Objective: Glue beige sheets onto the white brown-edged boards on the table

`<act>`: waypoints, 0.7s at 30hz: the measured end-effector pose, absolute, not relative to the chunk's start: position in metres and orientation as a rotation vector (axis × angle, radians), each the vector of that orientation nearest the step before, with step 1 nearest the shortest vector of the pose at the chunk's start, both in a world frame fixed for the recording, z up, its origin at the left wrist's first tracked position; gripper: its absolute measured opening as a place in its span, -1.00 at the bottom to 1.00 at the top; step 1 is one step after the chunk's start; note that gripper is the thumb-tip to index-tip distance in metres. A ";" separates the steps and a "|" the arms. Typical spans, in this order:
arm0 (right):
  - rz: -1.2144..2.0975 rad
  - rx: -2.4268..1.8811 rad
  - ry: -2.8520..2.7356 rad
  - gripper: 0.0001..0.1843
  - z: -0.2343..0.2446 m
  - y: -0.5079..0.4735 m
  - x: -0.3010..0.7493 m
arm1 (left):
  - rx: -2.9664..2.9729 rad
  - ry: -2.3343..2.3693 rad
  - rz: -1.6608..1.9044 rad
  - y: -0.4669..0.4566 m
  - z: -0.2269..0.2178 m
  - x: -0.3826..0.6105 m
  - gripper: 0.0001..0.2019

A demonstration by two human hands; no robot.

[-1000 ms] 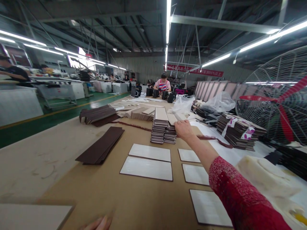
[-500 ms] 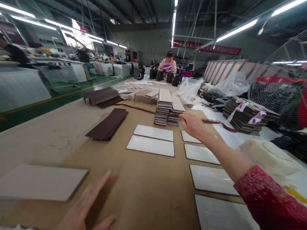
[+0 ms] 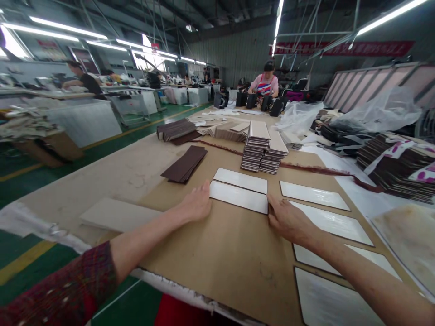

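My left hand [image 3: 197,203] is at the left end of a white rectangular panel [image 3: 238,198] with a dark edge, fingers closed on its short side. At the opposite end my right hand [image 3: 288,218] pinches the same panel; its fingertips are partly hidden. A second white panel [image 3: 240,180] lies against its far long side. Beside my right forearm a column of white panels [image 3: 314,195] rests on the brown board, some partly covered by the arm. Dark brown strips [image 3: 185,164] lie fanned beyond my left hand.
Stacked pale panels [image 3: 256,142] stand beyond the pair. A grey-beige sheet [image 3: 117,213] lies to the left. Tied dark panels [image 3: 397,165] and a clear plastic bag [image 3: 301,118] sit at right. Another person [image 3: 267,86] works at the table's far end.
My right hand has come back from the stacked panels to the nearer white panel's right end. My left hand has moved forward from the near table to its left end. The view has shifted left.
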State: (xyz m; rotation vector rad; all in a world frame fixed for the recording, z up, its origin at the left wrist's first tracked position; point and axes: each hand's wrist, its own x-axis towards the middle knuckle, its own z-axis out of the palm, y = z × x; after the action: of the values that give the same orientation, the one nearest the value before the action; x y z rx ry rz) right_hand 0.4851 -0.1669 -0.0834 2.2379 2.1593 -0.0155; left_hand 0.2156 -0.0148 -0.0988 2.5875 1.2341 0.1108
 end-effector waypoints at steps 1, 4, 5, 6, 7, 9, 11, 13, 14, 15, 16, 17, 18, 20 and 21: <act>-0.017 2.243 2.153 -0.39 -0.084 -0.167 0.484 | 2.583 1.246 0.101 -0.014 -0.099 0.218 -0.32; -0.015 2.252 2.143 -0.37 -0.083 -0.171 0.479 | 2.588 1.242 0.077 -0.015 -0.097 0.217 -0.34; -0.013 2.250 2.147 -0.36 -0.083 -0.174 0.477 | 2.593 1.234 0.069 -0.018 -0.095 0.214 -0.35; -0.022 2.248 2.157 -0.36 -0.083 -0.178 0.475 | 2.597 1.227 0.061 -0.021 -0.093 0.210 -0.35; -0.039 2.248 2.174 -0.37 -0.083 -0.183 0.473 | 2.602 1.219 0.053 -0.026 -0.092 0.205 -0.34; -0.071 2.223 2.233 -0.39 -0.084 -0.197 0.468 | 2.611 1.208 0.038 -0.040 -0.089 0.192 -0.33; -0.048 2.167 2.323 -0.42 -0.087 -0.216 0.461 | 2.621 1.196 0.022 -0.059 -0.089 0.176 -0.32; 0.017 2.093 2.442 -0.43 -0.090 -0.237 0.453 | 2.644 1.163 0.018 -0.083 -0.090 0.159 -0.32; 0.057 2.060 2.512 -0.43 -0.092 -0.247 0.449 | 2.654 1.148 0.018 -0.095 -0.091 0.151 -0.31; 0.093 2.035 2.584 -0.44 -0.094 -0.256 0.446 | 2.661 1.138 0.020 -0.106 -0.091 0.143 -0.31; 0.127 2.016 2.654 -0.44 -0.095 -0.264 0.444 | 2.659 1.134 0.027 -0.116 -0.089 0.135 -0.30; 0.160 2.004 2.713 -0.43 -0.097 -0.271 0.444 | 2.651 1.136 0.038 -0.123 -0.086 0.127 -0.29; 0.188 2.000 2.761 -0.41 -0.099 -0.277 0.445 | 2.639 1.146 0.051 -0.127 -0.081 0.119 -0.29; 0.210 2.066 2.802 -0.38 -0.105 -0.284 0.455 | 2.621 1.182 0.095 -0.123 -0.065 0.101 -0.29; 0.209 2.127 2.798 -0.38 -0.108 -0.285 0.462 | 2.627 1.199 0.121 -0.116 -0.056 0.091 -0.31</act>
State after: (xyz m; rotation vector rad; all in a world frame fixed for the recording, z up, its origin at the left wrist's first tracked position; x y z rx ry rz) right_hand 0.4617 -0.2854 -0.1076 2.1273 2.7975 0.2087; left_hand 0.0905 -0.1156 -0.0564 2.6266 1.1992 0.1210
